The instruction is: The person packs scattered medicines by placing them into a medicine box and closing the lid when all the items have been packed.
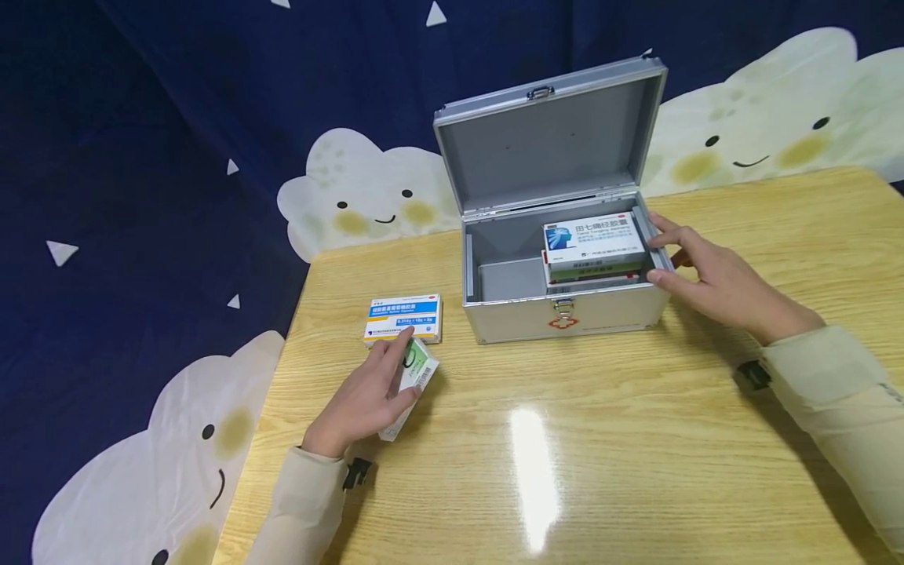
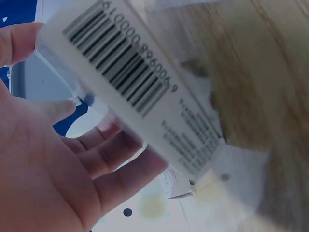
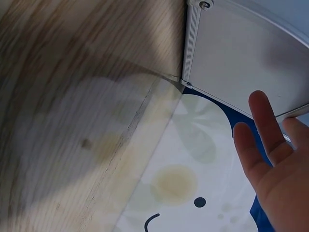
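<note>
My left hand (image 1: 367, 396) holds a white and green medicine box (image 1: 421, 365) tilted, with thumb and fingers at its sides. In the left wrist view the barcode side of that box (image 2: 130, 72) faces the camera. Just beyond it, a blue and white capsule box (image 1: 402, 316) lies on the table. A silver first-aid case (image 1: 508, 323) stands with its lid up. My right hand (image 1: 716, 275) rests at the case's right rim, fingers loosely extended. Several medicine boxes are stacked inside, topped by a white capsule box (image 1: 596, 238) with a blue head picture.
The case's raised lid (image 1: 551, 149) leans back near a dark blue curtain (image 1: 198, 94) with clouds and white triangles. A wooden table (image 1: 600, 439) carries everything, its left edge running past my left forearm. Light glares off the tabletop in front of the case.
</note>
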Motion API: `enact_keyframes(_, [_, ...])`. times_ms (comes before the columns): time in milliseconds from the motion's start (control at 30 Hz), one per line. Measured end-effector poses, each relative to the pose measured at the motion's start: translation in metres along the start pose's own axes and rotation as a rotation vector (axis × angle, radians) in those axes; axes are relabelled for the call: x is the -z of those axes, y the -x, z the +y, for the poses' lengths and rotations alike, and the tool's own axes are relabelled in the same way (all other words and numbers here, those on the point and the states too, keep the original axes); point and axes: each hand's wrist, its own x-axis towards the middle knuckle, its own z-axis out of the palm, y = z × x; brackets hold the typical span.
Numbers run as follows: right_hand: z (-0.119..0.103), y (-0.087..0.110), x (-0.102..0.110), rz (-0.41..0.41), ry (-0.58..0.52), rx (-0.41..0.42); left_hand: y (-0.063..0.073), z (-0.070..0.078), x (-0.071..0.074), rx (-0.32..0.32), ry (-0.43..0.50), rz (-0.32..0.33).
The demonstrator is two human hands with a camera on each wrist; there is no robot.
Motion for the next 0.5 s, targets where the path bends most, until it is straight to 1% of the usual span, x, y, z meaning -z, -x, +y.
enact_keyframes(133, [0.0003,-0.0001,-0.0001,-0.002,-0.006,-0.006,0.0004,0.0001,0.0002,0.004,0.009,-0.007])
enact_keyframes(267, [0.0017,0.0002,-0.0004,-0.001,-0.024,-0.004,0.0007,0.0005,-0.0003,0.002,0.012,0.001])
enact_keyframes(400, [0.0035,0.0005,-0.0010,0.001,-0.047,0.002,0.0003,0.0016,0.0002,0.008,-0.002,0.027])
enact_keyframes(500, [0.0039,0.0006,-0.0010,0.009,-0.050,0.009,-0.0018,0.0031,0.0016,0.001,-0.027,0.062])
